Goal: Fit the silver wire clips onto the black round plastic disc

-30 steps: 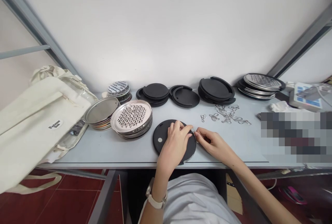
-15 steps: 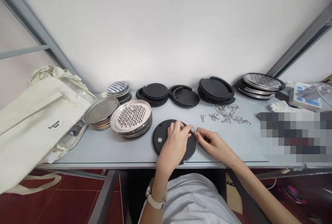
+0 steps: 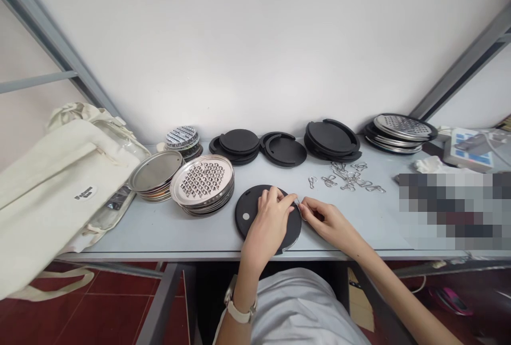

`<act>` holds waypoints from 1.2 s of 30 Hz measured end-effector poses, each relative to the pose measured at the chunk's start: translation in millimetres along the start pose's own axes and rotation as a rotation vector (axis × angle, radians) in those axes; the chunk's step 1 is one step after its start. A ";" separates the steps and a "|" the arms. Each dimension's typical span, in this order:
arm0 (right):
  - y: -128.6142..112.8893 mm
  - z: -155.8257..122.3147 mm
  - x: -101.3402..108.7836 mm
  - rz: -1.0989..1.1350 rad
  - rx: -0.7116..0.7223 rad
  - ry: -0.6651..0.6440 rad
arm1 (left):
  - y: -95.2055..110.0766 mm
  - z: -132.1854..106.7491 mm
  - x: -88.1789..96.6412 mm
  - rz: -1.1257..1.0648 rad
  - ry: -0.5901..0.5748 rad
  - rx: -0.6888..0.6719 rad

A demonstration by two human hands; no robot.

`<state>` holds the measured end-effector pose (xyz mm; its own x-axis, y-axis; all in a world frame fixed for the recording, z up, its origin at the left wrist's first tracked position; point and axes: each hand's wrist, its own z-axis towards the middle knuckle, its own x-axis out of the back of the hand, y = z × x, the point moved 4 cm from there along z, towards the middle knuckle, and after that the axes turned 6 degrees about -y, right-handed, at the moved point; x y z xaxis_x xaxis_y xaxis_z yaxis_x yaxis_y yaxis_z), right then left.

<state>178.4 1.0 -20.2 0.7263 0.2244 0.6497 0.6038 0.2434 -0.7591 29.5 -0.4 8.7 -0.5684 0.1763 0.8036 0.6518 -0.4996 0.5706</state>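
Note:
A round black disc (image 3: 248, 204) with a pale grey dot lies at the front edge of the table. My left hand (image 3: 271, 217) presses down on it with bent fingers, its index finger and thumb at the disc's right rim. At that same rim, my right hand (image 3: 325, 220) pinches a small metal wire clip (image 3: 297, 202), mostly hidden by the fingertips. Several similar wire clips (image 3: 351, 177) lie loose behind my right hand.
Stacks of metal grater plates (image 3: 203, 177) and plain metal discs (image 3: 156, 170) stand left. Black round holders (image 3: 239, 141) line the wall, with grater plates in black holders (image 3: 403, 126) at right. A cream bag (image 3: 72, 174) hangs over the left edge; a blurred patch covers the right.
Both hands stay at the disc's right rim. The left index finger and the right fingertips shift only very slightly around the clip.

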 end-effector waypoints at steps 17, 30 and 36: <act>-1.0 0.2 0.9 0.004 0.008 0.033 | -0.6 -0.3 0.1 -0.008 0.003 -0.005; 1.3 2.2 -1.1 -0.009 0.002 0.017 | -1.3 -0.5 0.1 0.019 0.000 -0.002; 0.1 3.5 -1.6 -0.034 0.007 0.011 | -1.7 -0.8 0.8 0.016 0.003 -0.005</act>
<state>176.2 4.0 -21.2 0.7089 0.2054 0.6748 0.6261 0.2574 -0.7360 27.6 -0.1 8.3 -0.5597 0.1655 0.8120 0.6581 -0.5067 0.5570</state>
